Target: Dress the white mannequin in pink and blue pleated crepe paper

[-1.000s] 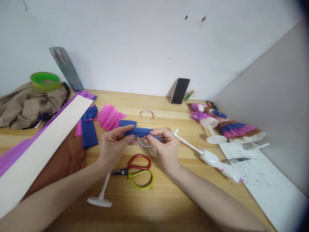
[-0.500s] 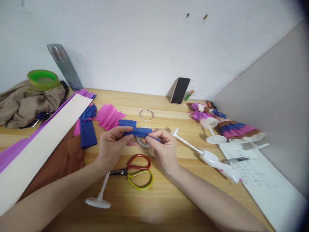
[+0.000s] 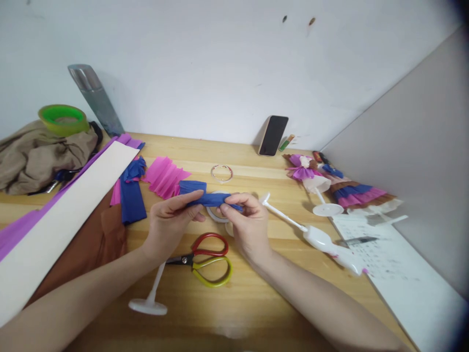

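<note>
Between my two hands a folded strip of blue crepe paper [image 3: 212, 199] is stretched over the desk. My left hand [image 3: 170, 217] pinches its left end between thumb and fingers. The right end is pinched by my right hand [image 3: 249, 220]. Just behind lies another piece of blue crepe paper [image 3: 192, 187], beside a gathered pink crepe strip [image 3: 166, 177]. Under the held strip a roll of white tape [image 3: 217, 215] is partly hidden. Scissors [image 3: 205, 259] with one red and one yellow handle lie below my hands, their tips near a white plastic stand [image 3: 148, 305].
A white doll-like figure [image 3: 331, 249] on a rod lies at right, near a paper sheet [image 3: 395, 283]. Behind it sits a layered paper dress [image 3: 362, 195]. A phone [image 3: 274, 136] leans on the wall. White card [image 3: 73, 225] and brown crepe paper [image 3: 88, 244] lie at left.
The view has tilted very slightly. Both hands keep their pinch on the blue crepe paper, with only a tiny shift of the right fingers.
</note>
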Available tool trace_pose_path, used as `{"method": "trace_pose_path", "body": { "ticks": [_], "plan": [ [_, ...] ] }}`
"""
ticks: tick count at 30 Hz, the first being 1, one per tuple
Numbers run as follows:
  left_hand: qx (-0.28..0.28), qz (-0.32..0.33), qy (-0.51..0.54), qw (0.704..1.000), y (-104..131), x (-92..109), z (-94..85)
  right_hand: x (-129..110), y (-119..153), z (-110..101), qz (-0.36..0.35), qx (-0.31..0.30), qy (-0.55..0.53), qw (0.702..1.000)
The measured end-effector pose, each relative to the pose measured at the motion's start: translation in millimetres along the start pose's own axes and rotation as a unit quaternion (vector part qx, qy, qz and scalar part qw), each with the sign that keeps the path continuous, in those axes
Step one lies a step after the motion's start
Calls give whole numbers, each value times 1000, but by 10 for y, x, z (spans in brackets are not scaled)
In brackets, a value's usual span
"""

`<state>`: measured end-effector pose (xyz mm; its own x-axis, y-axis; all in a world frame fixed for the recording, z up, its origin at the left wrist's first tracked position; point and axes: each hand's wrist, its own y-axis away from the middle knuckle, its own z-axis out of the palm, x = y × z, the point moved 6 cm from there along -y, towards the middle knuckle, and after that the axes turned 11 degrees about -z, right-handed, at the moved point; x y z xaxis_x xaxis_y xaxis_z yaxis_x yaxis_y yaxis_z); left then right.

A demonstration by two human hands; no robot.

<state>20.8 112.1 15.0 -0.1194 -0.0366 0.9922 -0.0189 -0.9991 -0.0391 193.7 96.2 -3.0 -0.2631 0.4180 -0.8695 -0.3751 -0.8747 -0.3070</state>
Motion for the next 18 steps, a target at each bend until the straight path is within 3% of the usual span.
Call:
{"method": "trace_pose_path", "body": {
  "ticks": [10, 18],
  "plan": [
    [20, 63, -77, 995, 14, 12, -53, -54, 2, -1, -60, -17, 58, 996],
    [25, 52, -97, 994, 19, -8, -64, -56, 13, -18, -82, -20, 79, 993]
  ]
}}
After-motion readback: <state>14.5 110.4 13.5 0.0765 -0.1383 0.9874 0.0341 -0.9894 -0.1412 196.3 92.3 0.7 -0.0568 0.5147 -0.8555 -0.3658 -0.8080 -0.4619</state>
